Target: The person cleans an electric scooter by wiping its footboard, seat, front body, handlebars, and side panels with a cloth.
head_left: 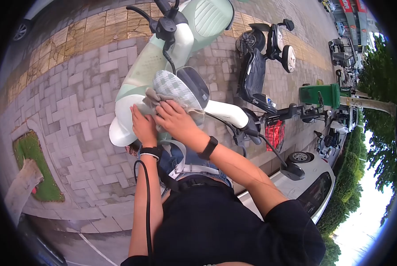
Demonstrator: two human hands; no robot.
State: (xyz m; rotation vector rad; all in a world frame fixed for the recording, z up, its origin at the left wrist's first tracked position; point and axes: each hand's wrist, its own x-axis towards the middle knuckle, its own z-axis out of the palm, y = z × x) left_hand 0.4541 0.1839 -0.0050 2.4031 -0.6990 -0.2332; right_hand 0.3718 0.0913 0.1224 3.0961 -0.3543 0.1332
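A light green and white scooter (132,95) stands right in front of me. My right hand (177,122) presses a crumpled grey-brown cloth (156,97) against its front, with the fingers bent over the fabric. Just above the cloth is a grey-and-white checked panel (176,86), with a dark display-like panel (194,84) beside it. My left hand (143,127) rests on the scooter's pale front body, fingers stretched out, next to the right hand and just below the cloth. A dark band sits on each wrist.
A handlebar grip with a lever (165,26) rises at the top; a mirror (292,171) sticks out at right. Nearby are a black-and-white scooter (254,71), a green bin (319,96), a red basket (275,135) and a white car (302,184). A tree trunk (25,184) stands left.
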